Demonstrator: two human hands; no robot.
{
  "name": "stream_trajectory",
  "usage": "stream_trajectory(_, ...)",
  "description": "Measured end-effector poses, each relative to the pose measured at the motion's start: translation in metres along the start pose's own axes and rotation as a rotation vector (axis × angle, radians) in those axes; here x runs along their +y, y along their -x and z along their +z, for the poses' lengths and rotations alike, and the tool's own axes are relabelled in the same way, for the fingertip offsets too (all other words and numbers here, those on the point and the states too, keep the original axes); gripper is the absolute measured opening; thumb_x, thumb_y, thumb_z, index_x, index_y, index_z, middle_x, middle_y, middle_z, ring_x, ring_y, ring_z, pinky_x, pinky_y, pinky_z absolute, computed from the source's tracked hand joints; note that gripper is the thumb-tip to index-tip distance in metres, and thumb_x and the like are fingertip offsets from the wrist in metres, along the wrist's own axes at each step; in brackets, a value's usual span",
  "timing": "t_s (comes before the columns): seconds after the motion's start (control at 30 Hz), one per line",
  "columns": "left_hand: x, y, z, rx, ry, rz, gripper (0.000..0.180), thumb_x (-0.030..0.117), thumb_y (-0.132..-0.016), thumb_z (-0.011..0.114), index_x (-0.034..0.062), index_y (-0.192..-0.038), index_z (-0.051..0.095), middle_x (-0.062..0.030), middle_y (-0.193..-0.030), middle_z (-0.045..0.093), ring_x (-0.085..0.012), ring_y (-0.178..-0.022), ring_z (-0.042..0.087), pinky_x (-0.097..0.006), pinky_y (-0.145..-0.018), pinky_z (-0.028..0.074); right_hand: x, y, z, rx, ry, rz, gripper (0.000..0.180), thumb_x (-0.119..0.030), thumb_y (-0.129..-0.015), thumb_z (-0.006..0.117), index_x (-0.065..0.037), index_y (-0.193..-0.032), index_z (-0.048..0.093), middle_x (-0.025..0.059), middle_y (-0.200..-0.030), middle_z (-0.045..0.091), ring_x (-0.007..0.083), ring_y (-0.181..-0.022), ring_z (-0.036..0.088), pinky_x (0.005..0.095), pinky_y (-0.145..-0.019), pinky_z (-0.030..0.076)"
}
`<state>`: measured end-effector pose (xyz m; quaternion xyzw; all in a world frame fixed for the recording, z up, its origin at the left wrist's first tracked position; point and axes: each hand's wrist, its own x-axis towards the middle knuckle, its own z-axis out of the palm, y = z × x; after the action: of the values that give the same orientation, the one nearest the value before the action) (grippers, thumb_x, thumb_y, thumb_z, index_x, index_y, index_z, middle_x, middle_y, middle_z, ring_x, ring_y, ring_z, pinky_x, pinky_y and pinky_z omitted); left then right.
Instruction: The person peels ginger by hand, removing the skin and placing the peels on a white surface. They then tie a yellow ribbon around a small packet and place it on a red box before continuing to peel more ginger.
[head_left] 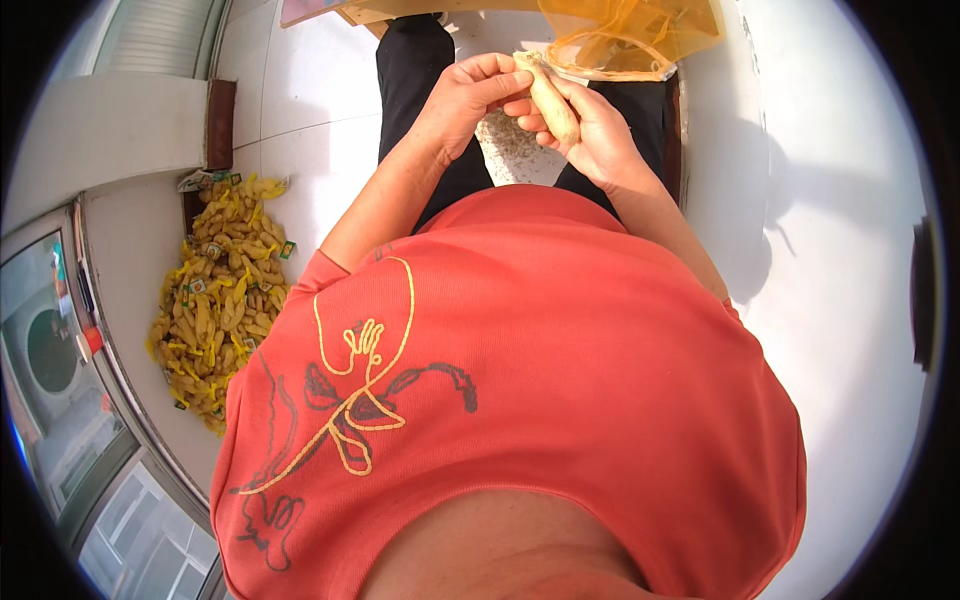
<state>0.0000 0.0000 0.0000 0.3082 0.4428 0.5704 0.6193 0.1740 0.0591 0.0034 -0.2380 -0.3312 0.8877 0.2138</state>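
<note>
Above my lap, both hands are on one pale yellow, elongated piece that looks like a root or a filled net pouch; its exact kind I cannot make out. My left hand pinches its narrower upper end between thumb and fingers. Closed around the body of the piece is my right hand, with the rounded lower end showing past the fingers. The piece lies tilted, its upper end toward the left. Just beyond the right hand is a translucent orange bag with a cord-like edge.
On the floor at the left lies a large heap of tan, elongated pieces with yellow netting and small tags. A wooden table edge crosses the top. A white wall stands at the right, and a glazed door at the left.
</note>
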Motion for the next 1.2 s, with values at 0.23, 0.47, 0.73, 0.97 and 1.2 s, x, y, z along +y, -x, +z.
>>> stream_trajectory(0.23,-0.004,0.001,-0.005,0.050,0.148,-0.033,0.012,0.015,-0.089,0.062,0.0041,-0.092,0.064,-0.0034,-0.086,0.067,-0.0093,-0.079,0.063,-0.024,-0.073,0.052,0.007,-0.003,0.001,0.255,0.800,-0.477,0.016,-0.014,-0.089,0.063,0.002,-0.093,0.063,0.0052,-0.081,0.066,0.0076,-0.076,0.061,0.0212,-0.069,0.049)
stream_trajectory(0.47,-0.006,0.000,-0.009,0.010,0.092,-0.046,0.010,0.015,-0.089,0.061,0.0065,-0.094,0.063,-0.0015,-0.089,0.066,-0.0090,-0.081,0.063,-0.024,-0.071,0.052,0.002,-0.010,0.003,0.239,0.674,-0.543,0.014,-0.010,-0.086,0.066,0.001,-0.094,0.063,0.0041,-0.082,0.066,0.0076,-0.075,0.061,0.0204,-0.068,0.049)
stream_trajectory(0.73,-0.002,0.001,-0.008,-0.052,0.166,-0.068,0.013,0.016,-0.089,0.059,0.0045,-0.095,0.062,-0.0065,-0.094,0.067,-0.0121,-0.086,0.064,-0.025,-0.072,0.052,-0.005,-0.011,-0.001,0.197,0.770,-0.615,0.014,-0.013,-0.089,0.062,0.001,-0.088,0.062,0.0024,-0.078,0.063,0.0062,-0.070,0.058,0.0201,-0.065,0.047)
stream_trajectory(0.97,-0.004,0.000,-0.010,0.089,0.171,-0.062,0.015,0.018,-0.090,0.058,0.0033,-0.095,0.060,-0.0147,-0.100,0.066,-0.0162,-0.089,0.065,-0.027,-0.078,0.052,-0.011,-0.008,-0.009,0.222,0.793,-0.485,0.025,-0.022,-0.095,0.052,0.001,-0.092,0.061,0.0057,-0.084,0.066,0.0108,-0.075,0.063,0.0232,-0.069,0.050)
stream_trajectory(1.2,-0.002,0.001,-0.011,0.185,0.187,0.014,0.012,0.016,-0.089,0.059,0.0045,-0.093,0.060,-0.0124,-0.099,0.066,-0.0154,-0.089,0.064,-0.028,-0.079,0.052,-0.005,0.001,0.002,0.231,0.675,-0.333,0.026,-0.024,-0.093,0.058,0.001,-0.098,0.060,0.0059,-0.087,0.066,0.0102,-0.079,0.064,0.0210,-0.067,0.049)
